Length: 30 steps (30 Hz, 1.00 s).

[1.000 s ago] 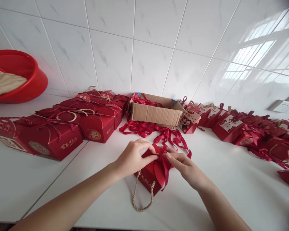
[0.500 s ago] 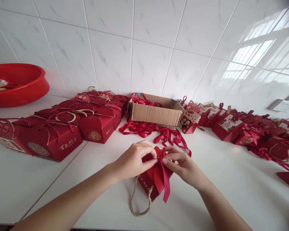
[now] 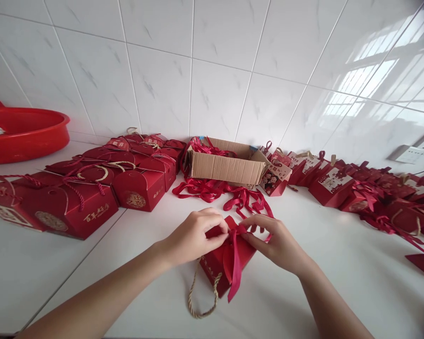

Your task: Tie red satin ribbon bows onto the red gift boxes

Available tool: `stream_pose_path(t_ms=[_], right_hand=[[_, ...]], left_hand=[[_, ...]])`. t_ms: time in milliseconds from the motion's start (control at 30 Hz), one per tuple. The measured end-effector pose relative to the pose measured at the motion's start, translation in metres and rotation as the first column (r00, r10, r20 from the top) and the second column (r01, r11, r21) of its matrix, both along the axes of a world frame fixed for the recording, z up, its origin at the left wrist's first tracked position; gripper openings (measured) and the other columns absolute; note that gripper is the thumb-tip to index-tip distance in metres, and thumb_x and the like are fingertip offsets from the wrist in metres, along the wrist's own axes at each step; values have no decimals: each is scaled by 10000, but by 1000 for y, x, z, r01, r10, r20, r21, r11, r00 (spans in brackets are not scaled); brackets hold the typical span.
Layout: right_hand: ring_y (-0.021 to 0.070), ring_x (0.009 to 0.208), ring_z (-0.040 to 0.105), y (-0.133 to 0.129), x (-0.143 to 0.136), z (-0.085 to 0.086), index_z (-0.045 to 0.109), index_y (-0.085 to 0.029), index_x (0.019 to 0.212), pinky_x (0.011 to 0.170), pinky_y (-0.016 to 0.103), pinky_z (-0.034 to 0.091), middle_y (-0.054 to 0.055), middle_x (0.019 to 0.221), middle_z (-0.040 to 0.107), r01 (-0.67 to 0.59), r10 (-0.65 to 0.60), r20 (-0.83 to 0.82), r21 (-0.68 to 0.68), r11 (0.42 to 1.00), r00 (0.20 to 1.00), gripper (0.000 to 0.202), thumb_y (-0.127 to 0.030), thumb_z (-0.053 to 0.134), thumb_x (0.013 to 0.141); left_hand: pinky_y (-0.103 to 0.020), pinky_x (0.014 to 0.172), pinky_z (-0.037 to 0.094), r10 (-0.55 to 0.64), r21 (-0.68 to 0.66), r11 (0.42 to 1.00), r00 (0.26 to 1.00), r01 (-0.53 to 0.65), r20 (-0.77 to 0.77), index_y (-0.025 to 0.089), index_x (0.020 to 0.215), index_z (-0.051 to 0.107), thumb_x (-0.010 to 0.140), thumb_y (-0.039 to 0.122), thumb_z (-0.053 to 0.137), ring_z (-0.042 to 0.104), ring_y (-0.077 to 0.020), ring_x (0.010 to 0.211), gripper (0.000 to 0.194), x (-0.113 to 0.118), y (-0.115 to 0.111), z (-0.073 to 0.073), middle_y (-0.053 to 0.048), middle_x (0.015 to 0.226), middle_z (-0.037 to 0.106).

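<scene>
A small red gift box stands on the white table in front of me, a gold rope handle drooping from its near side. Over its top lies a red ribbon, knotted or looped at the closure, one tail hanging down the front. My left hand pinches the ribbon at the left of the knot. On the knot's other side, my right hand grips a ribbon loop between thumb and index finger. The fingertips partly cover the knot.
Behind the box, loose red ribbons spill before a cardboard box. Finished-looking red gift boxes crowd the left, and more red boxes line the right. A red basin stands far left against the tiled wall.
My right hand has moved slightly right, drawing the ribbon loop away from the knot. The front ribbon tail has swung left. The other person's hand at the basin has left view.
</scene>
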State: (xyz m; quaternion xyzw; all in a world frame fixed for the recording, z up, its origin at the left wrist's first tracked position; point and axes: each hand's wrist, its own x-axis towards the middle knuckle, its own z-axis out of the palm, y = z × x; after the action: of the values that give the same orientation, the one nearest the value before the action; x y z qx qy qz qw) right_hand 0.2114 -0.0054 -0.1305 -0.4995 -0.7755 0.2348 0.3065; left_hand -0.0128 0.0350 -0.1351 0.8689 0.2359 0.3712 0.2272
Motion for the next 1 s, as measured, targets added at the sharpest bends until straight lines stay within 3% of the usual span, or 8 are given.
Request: stream_pose_path(t_ms=[133, 300, 433, 533, 667, 800, 1000], right_hand=[[112, 667, 504, -8, 2, 12, 571, -280, 1139, 651, 249, 430, -35, 749, 614, 37, -37, 3, -24, 999, 999, 260, -319, 577, 882], [103, 533, 473, -23, 7, 40, 457, -303, 1279, 552, 232, 408, -71, 595, 568, -103, 156, 152, -308, 946, 976, 446, -463, 577, 881], [123, 699, 572, -17, 8, 40, 480, -316, 1284, 640, 259, 471, 2, 903, 665, -57, 84, 227, -121, 991, 970, 365, -432, 482, 938], [138, 835, 575, -7, 6, 24, 495, -289, 1249, 737, 277, 503, 38, 1116, 623, -187, 182, 148, 19, 982, 972, 343, -325, 545, 912], [132, 783, 549, 0, 3, 3, 529, -243, 1157, 689, 268, 496, 51, 1012, 627, -265, 260, 52, 205, 942, 964, 247, -186, 514, 918], [138, 796, 542, 2, 2, -6, 577, -247, 1219, 670, 271, 494, 69, 925, 557, -346, 339, 81, 328, 879, 937, 388, -72, 395, 924], [145, 820, 484, 3, 3, -12, 662, -282, 1191, 686, 280, 516, 69, 914, 437, -393, 346, 192, 347, 851, 918, 528, 5, 359, 867]], left_hand=[[-246, 776, 504, -11, -10, 1000, 999, 12, 38, 161, 832, 689, 821, 77, 587, 633, -138, 822, 132, 1, 0, 3, -31, 816, 696], [-227, 772, 510, -94, -9, 996, 994, 94, 56, 177, 896, 699, 812, 19, 541, 637, -126, 837, 238, 2, -1, 5, -23, 862, 712], [-236, 734, 516, -63, -49, 997, 997, 65, 41, 174, 885, 699, 822, 42, 522, 631, -128, 800, 230, 0, -2, 7, -36, 859, 679], [-245, 746, 522, -55, -82, 995, 998, 58, 39, 180, 876, 697, 827, 50, 512, 635, -131, 812, 231, 0, -3, 8, -43, 890, 677], [-257, 798, 523, -51, -107, 993, 998, 56, 47, 172, 881, 678, 827, 67, 523, 641, -140, 858, 195, 2, -3, 8, -47, 908, 689], [-259, 804, 524, -25, -127, 992, 999, 29, 37, 170, 907, 648, 811, 80, 541, 642, -141, 860, 170, 3, -3, 9, -40, 908, 688], [-271, 794, 527, 26, -175, 984, 1000, -22, 18, 168, 914, 621, 798, 95, 539, 632, -140, 826, 160, 2, -4, 9, -32, 876, 667]])
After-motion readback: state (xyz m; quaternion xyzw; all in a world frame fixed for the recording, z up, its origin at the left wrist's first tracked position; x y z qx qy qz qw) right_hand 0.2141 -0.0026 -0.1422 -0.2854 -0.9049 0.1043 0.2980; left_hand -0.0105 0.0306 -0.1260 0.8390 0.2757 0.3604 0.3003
